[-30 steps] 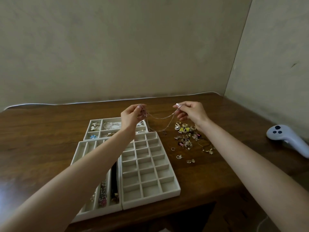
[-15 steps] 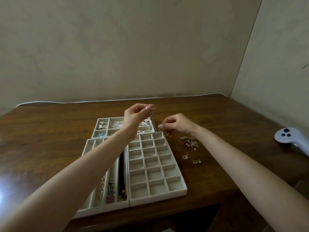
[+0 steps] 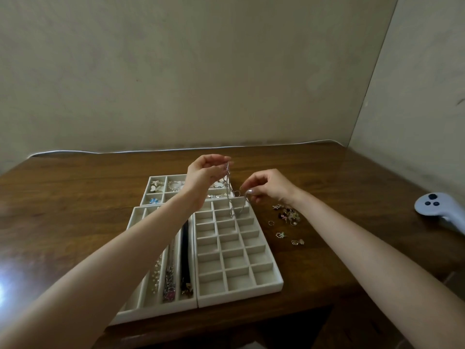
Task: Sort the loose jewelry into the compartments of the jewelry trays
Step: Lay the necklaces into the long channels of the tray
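Left hand [image 3: 203,176] & right hand [image 3: 268,186] both pinch silver chain [image 3: 230,197], hanging over grid tray [image 3: 237,250] on table [image 3: 75,197].

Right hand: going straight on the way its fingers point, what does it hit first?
Likely the hanging strand of the silver chain, then the left hand. The right hand points leftward above the grid tray; depth unclear.
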`<state>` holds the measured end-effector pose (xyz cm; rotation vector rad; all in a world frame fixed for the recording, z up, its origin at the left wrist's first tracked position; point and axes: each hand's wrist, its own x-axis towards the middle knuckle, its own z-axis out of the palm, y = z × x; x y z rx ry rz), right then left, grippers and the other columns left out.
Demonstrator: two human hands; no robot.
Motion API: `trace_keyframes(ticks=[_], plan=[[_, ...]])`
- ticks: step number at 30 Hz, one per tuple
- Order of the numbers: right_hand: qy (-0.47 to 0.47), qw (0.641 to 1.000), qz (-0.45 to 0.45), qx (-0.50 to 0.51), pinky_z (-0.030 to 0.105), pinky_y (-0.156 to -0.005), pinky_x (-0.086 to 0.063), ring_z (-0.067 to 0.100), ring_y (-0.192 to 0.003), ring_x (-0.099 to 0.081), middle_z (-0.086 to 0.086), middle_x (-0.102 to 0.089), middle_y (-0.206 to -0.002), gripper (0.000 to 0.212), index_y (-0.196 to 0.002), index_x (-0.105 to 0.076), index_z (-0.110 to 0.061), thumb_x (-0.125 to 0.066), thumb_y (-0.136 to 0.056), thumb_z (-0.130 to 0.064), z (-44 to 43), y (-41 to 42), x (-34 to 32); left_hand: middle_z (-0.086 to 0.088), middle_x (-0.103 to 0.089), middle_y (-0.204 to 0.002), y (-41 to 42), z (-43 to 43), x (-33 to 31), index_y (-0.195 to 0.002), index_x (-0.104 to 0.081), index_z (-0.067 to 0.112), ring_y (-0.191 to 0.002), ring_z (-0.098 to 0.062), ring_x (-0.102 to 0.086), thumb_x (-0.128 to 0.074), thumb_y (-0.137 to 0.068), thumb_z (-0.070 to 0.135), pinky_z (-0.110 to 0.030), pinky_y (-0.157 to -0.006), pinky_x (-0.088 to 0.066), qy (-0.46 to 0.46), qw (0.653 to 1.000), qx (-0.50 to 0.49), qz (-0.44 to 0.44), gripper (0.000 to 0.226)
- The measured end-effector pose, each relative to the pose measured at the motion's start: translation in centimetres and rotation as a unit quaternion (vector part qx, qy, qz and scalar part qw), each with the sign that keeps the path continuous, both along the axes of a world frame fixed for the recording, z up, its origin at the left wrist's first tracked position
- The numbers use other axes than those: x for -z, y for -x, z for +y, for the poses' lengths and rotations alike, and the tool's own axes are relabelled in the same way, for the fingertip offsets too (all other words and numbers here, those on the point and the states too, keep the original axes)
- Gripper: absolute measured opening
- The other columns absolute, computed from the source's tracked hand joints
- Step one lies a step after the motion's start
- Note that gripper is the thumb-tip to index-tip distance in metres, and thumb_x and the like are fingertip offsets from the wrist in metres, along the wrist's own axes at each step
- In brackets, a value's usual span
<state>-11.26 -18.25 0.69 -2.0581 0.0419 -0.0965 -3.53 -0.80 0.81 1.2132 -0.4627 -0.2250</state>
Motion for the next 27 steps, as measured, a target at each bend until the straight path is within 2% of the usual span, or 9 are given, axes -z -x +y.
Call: trace_keyframes(ticks=[5,10,13,17,21,23,25,27], plan=[[-0.003,1.0,-0.014,0.019,0.024,-0.067,-0.057,0.012,-0.073,-0.068,0.008,-0.07,-0.087,0.024,-0.091,-0.067,-0.009,-0.053,-0.088,0.011,-0.4,0.0,0.1,-0.011,-0.069,-0.105,0.1,0.3,0.1,-0.096,-0.059,0.003,-0.098,-0.022,-0.067,-0.049,-0.081,-0.019,-0.032,-0.084,-0.053,-0.037,0.999,-0.002,-0.028,0.029],[-0.033,0.999,-0.029,0.017,0.027,-0.073,-0.058,0.019,-0.084,-0.069,0.013,-0.071,-0.092,0.027,-0.099,-0.066,-0.003,-0.048,-0.089,0.014,-0.8,0.1,-0.1,-0.006,-0.071,-0.098,0.5,0.3,0.1,-0.089,-0.059,0.007,-0.091,-0.019,-0.067,-0.046,-0.081,-0.019,-0.021,-0.068,-0.052,-0.093,0.994,0.003,-0.057,0.03],[-0.05,0.998,-0.039,0.009,0.028,-0.073,-0.058,0.021,-0.083,-0.069,0.013,-0.071,-0.091,0.03,-0.097,-0.067,-0.005,-0.047,-0.088,0.016,-0.8,0.2,-0.2,-0.006,-0.07,-0.099,0.9,0.2,0.2,-0.089,-0.059,0.006,-0.089,-0.017,-0.066,-0.047,-0.081,-0.02,-0.024,-0.069,-0.051,-0.141,0.986,0.017,-0.089,0.03],[-0.056,0.998,-0.038,0.005,0.028,-0.072,-0.058,0.021,-0.083,-0.069,0.012,-0.071,-0.091,0.031,-0.097,-0.066,-0.006,-0.047,-0.088,0.016,-0.8,0.2,-0.2,-0.005,-0.07,-0.102,1.1,0.1,0.2,-0.089,-0.058,0.008,-0.09,-0.018,-0.066,-0.05,-0.082,-0.019,-0.019,-0.06,-0.05,-0.157,0.983,0.01,-0.097,0.029],[-0.025,0.999,-0.023,0.003,0.024,-0.065,-0.057,0.017,-0.076,-0.069,0.012,-0.07,-0.092,0.023,-0.099,-0.065,-0.006,-0.054,-0.088,0.01,-0.9,0.3,-0.2,-0.003,-0.07,-0.103,1.1,0.1,-0.2,-0.091,-0.058,0.009,-0.087,-0.015,-0.067,-0.05,-0.084,-0.017,-0.015,-0.053,-0.048,-0.158,0.983,0.004,-0.093,0.028],[0.022,1.0,-0.01,0.007,0.028,-0.07,-0.058,0.017,-0.077,-0.069,0.011,-0.07,-0.093,0.017,-0.099,-0.066,-0.007,-0.06,-0.087,0.002,-0.7,0.2,0.0,-0.003,-0.071,-0.104,1.2,0.2,-0.3,-0.09,-0.058,0.01,-0.089,-0.015,-0.068,-0.046,-0.082,-0.019,-0.014,-0.05,-0.045,-0.152,0.984,0.001,-0.092,0.032],[0.111,0.993,-0.02,0.03,0.029,-0.077,-0.057,0.014,-0.085,-0.066,0.006,-0.07,-0.097,0.013,-0.098,-0.068,-0.012,-0.067,-0.085,-0.01,-0.4,-0.2,0.1,-0.002,-0.071,-0.104,1.2,0.2,-0.5,-0.089,-0.058,0.012,-0.093,-0.017,-0.067,-0.042,-0.08,-0.021,-0.014,-0.049,-0.042,-0.146,0.985,0.005,-0.092,0.037],[0.127,0.99,-0.041,0.041,0.025,-0.074,-0.055,0.013,-0.087,-0.064,0.003,-0.069,-0.099,0.018,-0.1,-0.07,-0.015,-0.07,-0.083,-0.02,0.2,-0.5,0.2,0.0,-0.071,-0.104,1.3,0.3,-0.7,-0.088,-0.058,0.012,-0.094,-0.015,-0.067,-0.04,-0.078,-0.022,-0.015,-0.049,-0.041,-0.141,0.985,0.02,-0.094,0.04]])
